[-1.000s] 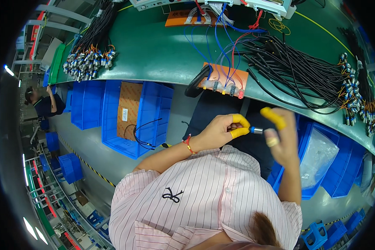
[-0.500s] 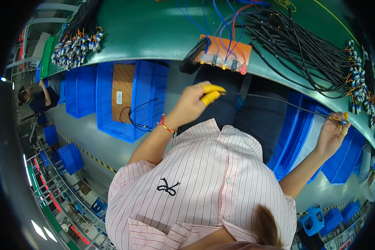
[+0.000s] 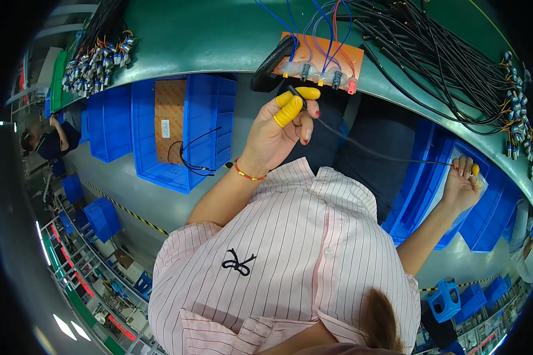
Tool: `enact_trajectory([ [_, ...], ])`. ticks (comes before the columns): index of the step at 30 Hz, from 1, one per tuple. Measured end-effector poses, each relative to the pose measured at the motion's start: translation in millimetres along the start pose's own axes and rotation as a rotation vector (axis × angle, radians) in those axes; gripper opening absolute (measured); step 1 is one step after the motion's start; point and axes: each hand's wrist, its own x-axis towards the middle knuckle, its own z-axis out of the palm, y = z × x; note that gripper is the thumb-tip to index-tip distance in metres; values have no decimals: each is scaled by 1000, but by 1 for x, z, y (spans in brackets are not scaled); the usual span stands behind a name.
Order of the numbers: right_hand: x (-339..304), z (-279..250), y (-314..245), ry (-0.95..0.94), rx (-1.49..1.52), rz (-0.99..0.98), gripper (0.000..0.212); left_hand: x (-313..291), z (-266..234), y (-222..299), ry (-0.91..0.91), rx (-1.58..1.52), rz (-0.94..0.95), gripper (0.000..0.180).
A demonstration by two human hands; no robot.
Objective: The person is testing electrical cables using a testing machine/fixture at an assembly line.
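A thin black cable (image 3: 385,156) stretches across my lap between my hands. My left hand (image 3: 278,127), with yellow finger cots on thumb and forefinger, pinches the cable's thicker black end just below an orange board. At the right, my right hand (image 3: 462,184) is closed on the cable's other end, whose tip its fingers hide. The orange board (image 3: 312,52) sits at the table edge with a row of coloured connectors (image 3: 336,80) and blue and red wires on it. A black handle-like piece (image 3: 272,65) is attached at the board's left side.
The green table (image 3: 195,47) carries a pile of black cables (image 3: 432,59) at right and a bundle with metal connectors (image 3: 98,65) at left. Below stand blue bins; the left bin (image 3: 166,168) holds cardboard and a few cables. Another person (image 3: 59,139) is at far left.
My left hand has moved up toward the board and turned, now pinching the cable's thick end. My right hand has shifted slightly left, its fingers curled in. The view has shifted a little.
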Motion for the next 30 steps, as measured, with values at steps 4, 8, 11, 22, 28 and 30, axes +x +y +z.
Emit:
enact_trajectory([
  [4,1,10,13,-1,-61,5,15,2,2,-3,39,76,-56,34],
  [8,5,12,27,-44,-163,-9,16,2,4,-5,63,129,-97,33],
  [11,8,7,29,-118,-111,58,15,6,6,-3,57,163,-139,31],
  [22,6,9,33,-64,-163,84,16,13,10,6,34,205,-164,30],
  [28,7,6,35,-113,-132,112,22,14,19,13,89,34,-220,27],
  [30,7,5,35,-140,-122,121,26,14,19,12,84,-12,-221,28],
])
